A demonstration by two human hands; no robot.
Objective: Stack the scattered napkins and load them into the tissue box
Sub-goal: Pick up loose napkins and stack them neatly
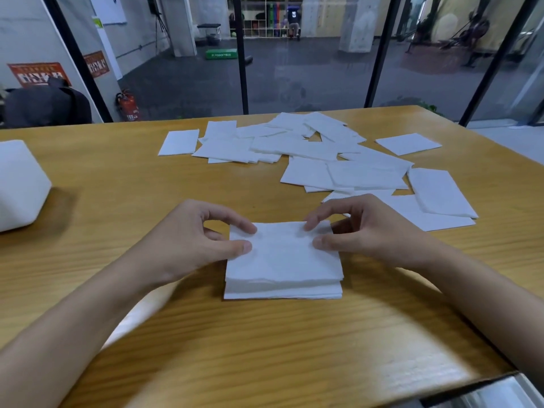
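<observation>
Head view shows the stack (284, 272) of napkins lying on the bench (265, 348) right before the person, its long axis running side to side. The left grip (200, 234) pinches its left edge and the right grip (362, 228) its right edge. Loose napkins (309, 148) lie beyond and rightward, nearer the right grip; the tissue box (20, 184) sits far left, nearer the left grip.

This looks like a gym: the wooden surface (265, 334) sits against a glass wall (323, 54), and beyond it are a dark open floor (182, 83), a green box (221, 53), a padded bench (209, 26), shelves (262, 25) of gear, a fire extinguisher (128, 106) and posters (38, 73).
</observation>
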